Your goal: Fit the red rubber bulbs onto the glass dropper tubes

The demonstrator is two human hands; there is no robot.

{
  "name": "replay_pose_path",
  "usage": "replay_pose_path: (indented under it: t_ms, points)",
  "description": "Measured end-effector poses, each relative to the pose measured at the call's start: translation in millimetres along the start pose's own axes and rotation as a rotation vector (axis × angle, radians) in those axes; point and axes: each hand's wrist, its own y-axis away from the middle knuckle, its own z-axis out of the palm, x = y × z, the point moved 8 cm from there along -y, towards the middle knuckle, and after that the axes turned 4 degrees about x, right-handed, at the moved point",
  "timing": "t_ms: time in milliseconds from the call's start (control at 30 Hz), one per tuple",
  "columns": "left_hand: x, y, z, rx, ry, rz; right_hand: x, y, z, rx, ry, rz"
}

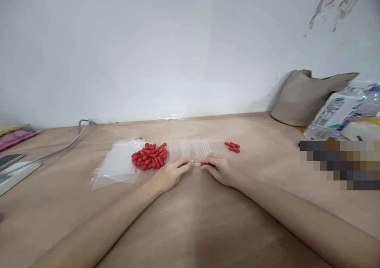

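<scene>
Left hand [173,173] and right hand [223,170] face each other just below the middle of the frame, fingertips near but apart. Their forearms [118,218] slant in from the lower left and lower right, wrists low over the wooden table [166,236], palms turned down. The left fingers pinch a thin clear stick [196,164]; the right thumb and fingers close on a red piece [204,164] at its right end. The step in hand looks like joining these two, though how far one enters the other I cannot tell. The next move seems to call for a straight, steady push along the stick's line, the left grip bracing against it. Just beyond, a row of clear sticks [196,147] spans the centre, with a red pile [150,157] and clear bags [114,165] to its left and loose red pieces [234,150] at its right end.
</scene>
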Motion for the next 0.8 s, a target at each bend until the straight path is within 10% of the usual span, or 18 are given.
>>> replay_pose_path:
  t_ms: [267, 800]
  points:
    - [5.7, -2.9, 1.1, -0.03, -0.119, 0.016, -8.3, 4.0, 6.5, 0.01, 0.243, -0.202]
    - [-1.0, -2.1, -9.0, 0.195, 0.084, -0.077, 12.5, -1.2, -0.6, -0.068, 0.075, 0.109]
